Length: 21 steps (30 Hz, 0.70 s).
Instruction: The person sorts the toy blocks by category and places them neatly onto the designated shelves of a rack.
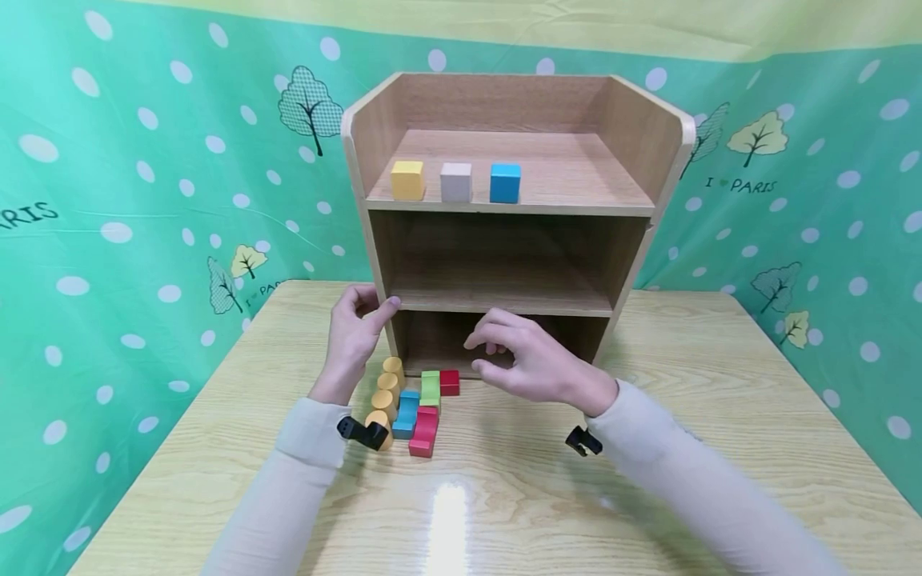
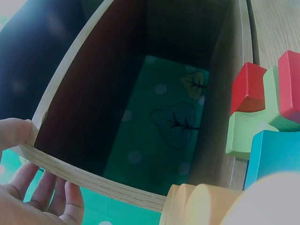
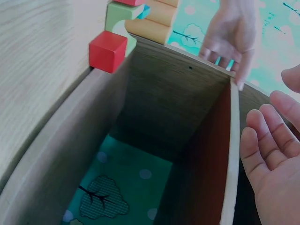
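Observation:
At the left side of a small wooden shelf (image 1: 504,301), my left hand (image 1: 353,332) holds the side panel near the middle board. Its thumb (image 2: 16,132) lies on the front edge while the fingers (image 2: 44,190) rest against the outer face. My right hand (image 1: 529,356) hovers before the lower compartment with fingers loosely bent and nothing in them. In the right wrist view, its fingers (image 3: 267,136) show beside the middle board's front edge. On the top board stand a yellow cube (image 1: 407,182), a grey cube (image 1: 456,183) and a blue cube (image 1: 505,184).
By the shelf's front left corner, several yellow cylinders (image 1: 387,384) form a row. Beside them lie a blue notched block (image 1: 406,416), a pinkish-red notched block (image 1: 424,432), a green curved block (image 1: 430,388) and a red cube (image 1: 450,383). A patterned green curtain (image 1: 173,160) hangs behind the table (image 1: 533,496).

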Each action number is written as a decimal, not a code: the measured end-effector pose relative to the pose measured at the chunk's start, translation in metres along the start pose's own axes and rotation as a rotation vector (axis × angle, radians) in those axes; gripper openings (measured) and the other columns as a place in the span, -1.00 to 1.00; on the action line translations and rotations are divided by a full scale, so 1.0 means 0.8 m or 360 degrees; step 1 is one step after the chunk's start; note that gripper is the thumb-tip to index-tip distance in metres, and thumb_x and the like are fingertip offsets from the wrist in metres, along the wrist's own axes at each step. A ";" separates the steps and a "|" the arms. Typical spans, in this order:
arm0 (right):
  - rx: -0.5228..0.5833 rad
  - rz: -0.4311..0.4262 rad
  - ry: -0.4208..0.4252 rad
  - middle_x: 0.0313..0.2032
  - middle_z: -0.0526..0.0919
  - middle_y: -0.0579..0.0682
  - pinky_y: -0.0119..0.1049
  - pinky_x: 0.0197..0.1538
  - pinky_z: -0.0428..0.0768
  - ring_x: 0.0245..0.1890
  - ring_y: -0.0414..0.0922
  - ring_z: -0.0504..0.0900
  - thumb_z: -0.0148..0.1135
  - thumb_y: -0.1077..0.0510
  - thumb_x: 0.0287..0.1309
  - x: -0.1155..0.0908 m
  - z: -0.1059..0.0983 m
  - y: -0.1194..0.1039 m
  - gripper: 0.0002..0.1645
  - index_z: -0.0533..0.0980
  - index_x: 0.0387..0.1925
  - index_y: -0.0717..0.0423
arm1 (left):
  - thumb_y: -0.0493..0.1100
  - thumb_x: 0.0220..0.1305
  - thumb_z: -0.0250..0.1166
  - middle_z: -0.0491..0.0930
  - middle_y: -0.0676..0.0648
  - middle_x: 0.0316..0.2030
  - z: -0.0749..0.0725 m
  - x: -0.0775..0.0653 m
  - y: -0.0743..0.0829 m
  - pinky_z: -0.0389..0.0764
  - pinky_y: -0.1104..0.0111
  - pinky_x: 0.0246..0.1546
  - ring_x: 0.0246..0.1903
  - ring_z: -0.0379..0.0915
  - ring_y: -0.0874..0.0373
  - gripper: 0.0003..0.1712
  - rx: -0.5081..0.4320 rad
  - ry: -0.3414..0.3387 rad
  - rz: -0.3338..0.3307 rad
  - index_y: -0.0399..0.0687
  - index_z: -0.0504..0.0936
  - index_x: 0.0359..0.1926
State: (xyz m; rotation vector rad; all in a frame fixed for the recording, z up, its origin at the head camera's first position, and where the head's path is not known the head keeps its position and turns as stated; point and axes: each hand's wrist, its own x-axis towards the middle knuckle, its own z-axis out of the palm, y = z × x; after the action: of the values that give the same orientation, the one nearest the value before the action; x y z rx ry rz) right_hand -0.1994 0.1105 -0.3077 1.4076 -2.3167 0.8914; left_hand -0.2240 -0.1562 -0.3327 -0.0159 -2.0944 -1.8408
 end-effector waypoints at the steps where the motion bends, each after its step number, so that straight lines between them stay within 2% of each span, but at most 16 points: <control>1: 0.0000 0.0008 -0.0007 -0.20 0.52 -0.17 -0.38 -0.28 0.52 -0.33 -0.21 0.49 0.30 0.19 0.07 -0.001 0.002 0.000 -0.78 0.58 -0.18 0.05 | -0.10 0.18 0.37 0.47 -0.08 -0.08 0.000 0.000 0.000 0.46 0.26 -0.06 -0.06 0.36 0.07 -0.56 0.0001 -0.0003 0.0002 -0.19 0.45 -0.01; 6: -0.0005 0.0074 -0.0060 -0.19 0.54 -0.12 -0.40 -0.26 0.52 -0.33 -0.25 0.46 0.34 0.22 0.04 -0.001 0.013 0.002 -0.75 0.59 -0.18 0.05 | -0.09 0.18 0.37 0.47 -0.08 -0.07 0.001 0.000 0.001 0.46 0.26 -0.04 -0.06 0.36 0.07 -0.55 0.0006 -0.0010 0.0005 -0.19 0.45 0.00; 21: -0.0047 0.0299 -0.0197 -0.16 0.55 -0.08 -0.27 -0.14 0.56 -0.25 -0.15 0.48 0.30 0.16 0.10 -0.004 0.041 0.017 -0.74 0.58 -0.13 0.09 | -0.09 0.18 0.37 0.47 -0.10 -0.06 0.001 0.000 0.000 0.45 0.25 -0.03 -0.06 0.36 0.07 -0.54 0.0007 -0.0001 0.0001 -0.19 0.45 0.00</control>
State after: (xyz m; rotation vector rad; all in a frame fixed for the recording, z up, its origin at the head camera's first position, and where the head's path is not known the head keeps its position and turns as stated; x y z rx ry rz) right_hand -0.2073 0.0966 -0.3396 1.2831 -2.5781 0.8376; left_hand -0.2240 -0.1553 -0.3328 -0.0162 -2.0985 -1.8362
